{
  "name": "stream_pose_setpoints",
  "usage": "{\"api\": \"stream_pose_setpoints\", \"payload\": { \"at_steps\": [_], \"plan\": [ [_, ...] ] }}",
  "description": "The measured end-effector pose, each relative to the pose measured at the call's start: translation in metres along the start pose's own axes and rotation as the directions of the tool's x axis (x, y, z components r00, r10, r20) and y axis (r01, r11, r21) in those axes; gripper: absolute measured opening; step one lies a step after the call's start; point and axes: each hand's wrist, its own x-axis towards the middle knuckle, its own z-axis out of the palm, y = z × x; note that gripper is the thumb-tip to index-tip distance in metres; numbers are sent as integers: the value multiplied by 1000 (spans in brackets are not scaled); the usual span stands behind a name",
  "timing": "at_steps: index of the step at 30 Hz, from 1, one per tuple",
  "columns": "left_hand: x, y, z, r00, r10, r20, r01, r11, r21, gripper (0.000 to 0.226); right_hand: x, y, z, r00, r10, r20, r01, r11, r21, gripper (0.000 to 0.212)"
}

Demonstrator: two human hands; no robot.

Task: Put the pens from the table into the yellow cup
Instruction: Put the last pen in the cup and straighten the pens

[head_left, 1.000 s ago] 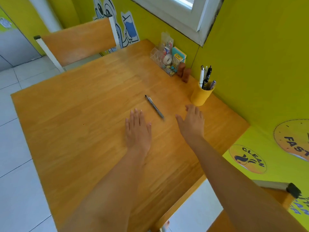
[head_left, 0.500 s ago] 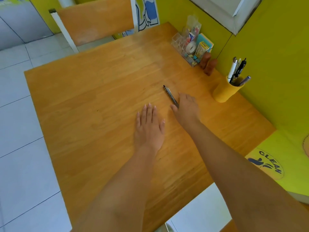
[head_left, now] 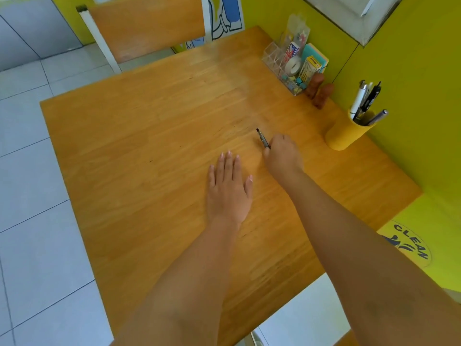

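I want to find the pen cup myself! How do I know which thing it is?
Look at the wooden table and follow its edge along the green wall. Past the clear organizer and two brown wooden pieces stands the yellow cup. It is the only round, plain yellow thing there, with pens sticking out of its top.

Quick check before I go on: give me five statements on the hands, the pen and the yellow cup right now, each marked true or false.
1. The right hand is closed around the pen. True.
2. The left hand holds a pen. False: it lies flat and empty on the table.
3. The yellow cup is empty. False: several pens already stand in it.
4. The yellow cup stands near the wall, to the right of the right hand. True.
5. The yellow cup lies tipped on its side. False: it stands upright.
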Motion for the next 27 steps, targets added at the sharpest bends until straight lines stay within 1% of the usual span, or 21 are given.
{"api": "stream_pose_setpoints", "payload": {
  "at_steps": [3,7,9,12,13,15,19,21,23,27],
  "plan": [
    [-1,-1,-3,1000,6,13,-6,1000,12,64,-13,17,-9,999,47,12,-48,996,79,23],
    [-4,-3,-5,996,65,54,-66,998,11,63,-32,45,-27,994,111,-9,-106,966,237,19],
    [-5,-2,-8,992,103,76,-104,995,4,62,-41,61,-38,989,129,-67,-100,940,326,22],
    [-5,16,-14,970,217,108,-216,976,-19,61,-51,85,-57,966,154,-207,-56,908,416,36],
    [-4,25,-16,963,245,107,-242,969,-40,61,-53,91,-64,955,163,-248,-41,900,434,38],
    [-1,47,-17,957,274,90,-268,960,-81,61,-57,103,-79,916,208,-342,-25,882,470,35],
    [8,90,-17,940,340,29,-334,935,-119,64,-61,120,-110,769,346,-537,21,826,563,27],
    [15,111,-18,931,366,1,-362,921,-142,65,-58,130,-125,723,380,-577,76,787,613,26],
    [24,130,-20,927,374,-20,-372,912,-172,68,-50,141,-135,712,381,-590,136,750,648,23],
    [45,159,-23,936,349,-46,-350,905,-241,76,-28,151,-147,727,351,-591,194,720,667,19]
  ]
}}
